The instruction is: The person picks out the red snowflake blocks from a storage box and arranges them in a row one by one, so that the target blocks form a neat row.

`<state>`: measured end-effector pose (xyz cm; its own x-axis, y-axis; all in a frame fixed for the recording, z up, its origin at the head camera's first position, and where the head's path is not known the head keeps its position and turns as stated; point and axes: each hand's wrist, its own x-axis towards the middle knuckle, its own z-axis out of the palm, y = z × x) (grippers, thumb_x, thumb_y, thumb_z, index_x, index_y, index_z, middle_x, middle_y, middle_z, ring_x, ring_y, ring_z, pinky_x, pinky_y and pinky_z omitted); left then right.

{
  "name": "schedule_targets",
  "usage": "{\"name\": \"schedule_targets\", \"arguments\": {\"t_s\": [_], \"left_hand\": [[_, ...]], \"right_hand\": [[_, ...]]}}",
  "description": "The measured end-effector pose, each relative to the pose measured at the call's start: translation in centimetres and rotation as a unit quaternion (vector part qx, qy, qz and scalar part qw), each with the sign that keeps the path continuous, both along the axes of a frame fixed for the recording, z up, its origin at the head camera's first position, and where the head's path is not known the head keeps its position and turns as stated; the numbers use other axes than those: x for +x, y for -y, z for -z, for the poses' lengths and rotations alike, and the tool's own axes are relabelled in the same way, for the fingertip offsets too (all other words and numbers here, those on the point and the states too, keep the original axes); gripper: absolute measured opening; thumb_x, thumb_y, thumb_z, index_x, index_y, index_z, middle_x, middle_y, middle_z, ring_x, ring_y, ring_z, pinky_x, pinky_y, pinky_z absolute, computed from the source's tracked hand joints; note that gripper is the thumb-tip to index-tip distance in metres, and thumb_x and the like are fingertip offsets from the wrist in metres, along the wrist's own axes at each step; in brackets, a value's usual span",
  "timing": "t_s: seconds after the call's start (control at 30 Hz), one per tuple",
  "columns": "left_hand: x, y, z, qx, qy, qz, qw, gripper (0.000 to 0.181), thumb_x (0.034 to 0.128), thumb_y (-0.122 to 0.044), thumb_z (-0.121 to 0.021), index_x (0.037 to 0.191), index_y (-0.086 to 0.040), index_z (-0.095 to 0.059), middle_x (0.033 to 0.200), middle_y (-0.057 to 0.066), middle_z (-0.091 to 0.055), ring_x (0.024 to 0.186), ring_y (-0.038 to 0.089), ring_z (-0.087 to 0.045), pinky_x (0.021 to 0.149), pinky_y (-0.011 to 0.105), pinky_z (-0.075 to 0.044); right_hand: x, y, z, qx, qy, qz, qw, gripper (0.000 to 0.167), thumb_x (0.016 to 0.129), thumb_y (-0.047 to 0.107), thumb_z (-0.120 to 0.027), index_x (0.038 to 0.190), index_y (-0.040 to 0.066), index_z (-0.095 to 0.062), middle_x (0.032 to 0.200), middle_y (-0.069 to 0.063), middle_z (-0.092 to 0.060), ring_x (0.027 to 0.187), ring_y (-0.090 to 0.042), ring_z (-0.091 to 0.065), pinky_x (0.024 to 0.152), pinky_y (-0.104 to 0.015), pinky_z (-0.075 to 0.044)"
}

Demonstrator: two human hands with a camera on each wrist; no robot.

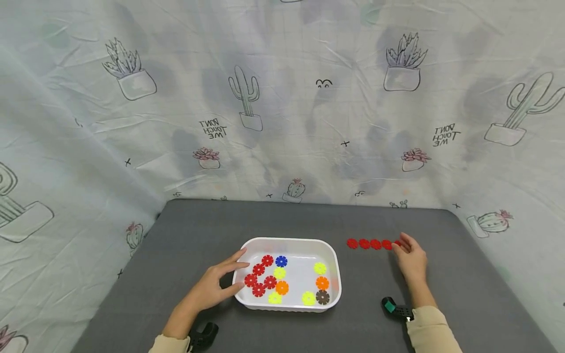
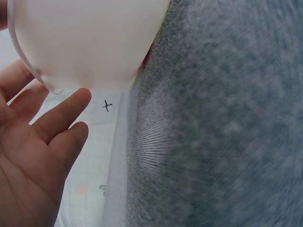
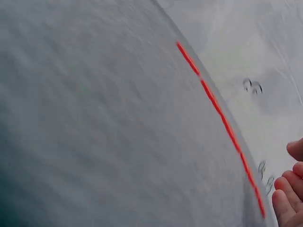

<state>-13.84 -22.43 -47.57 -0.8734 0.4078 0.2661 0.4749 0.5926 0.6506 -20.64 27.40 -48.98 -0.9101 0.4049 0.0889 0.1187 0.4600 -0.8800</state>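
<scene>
A white tray (image 1: pixel 287 308) holds several notched discs: red ones (image 1: pixel 258 269) in a cluster at its left, with yellow, orange, blue and brown ones farther right. My left hand (image 1: pixel 212 287) is at its left end, fingers spread and resting at the rim; the left wrist view has that hand (image 2: pixel 38 146) beside the tray wall (image 2: pixel 85 42). Right of the tray, several red discs (image 1: pixel 364 244) lie flat in a straight row. Over the row's right end is my right hand (image 1: pixel 413 262), partly covering the last disc. In the right wrist view its fingers (image 3: pixel 285 189) are loosely bent, with no disc visible in them.
The grey table (image 1: pixel 353 323) extends around the tray to a back edge. Behind and beside it hangs a pale curtain (image 1: pixel 287 98) printed with cacti. Dark devices are strapped at both wrists.
</scene>
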Motion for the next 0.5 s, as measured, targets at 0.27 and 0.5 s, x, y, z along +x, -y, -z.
{"name": "schedule_targets", "arguments": {"t_s": [0.27,0.5], "left_hand": [[0.0,-0.1,0.0,0.003,0.01,-0.002,0.9999,0.043,0.0822,-0.025,-0.07,0.124,-0.015,-0.064,0.149,0.001,-0.042,0.132,0.031,-0.045,0.098,0.06,-0.04],[0.1,-0.1,-0.1,0.008,0.019,-0.005,0.9998,0.043,0.0822,-0.025,-0.07,0.124,-0.015,-0.064,0.149,0.003,-0.041,0.132,0.033,-0.044,0.097,0.061,-0.04]], "right_hand": [[1.0,2.8,-1.4,0.011,-0.044,-0.104,0.9936,0.052,0.092,0.015,-0.062,0.138,-0.001,-0.044,0.137,-0.025,-0.05,0.123,-0.038,-0.05,0.077,0.005,-0.034],[2.0,6.2,-2.5,0.022,-0.105,-0.181,0.9776,0.049,0.088,0.011,-0.066,0.132,-0.002,-0.05,0.131,-0.021,-0.056,0.114,-0.023,-0.057,0.088,-0.002,-0.04]]}}
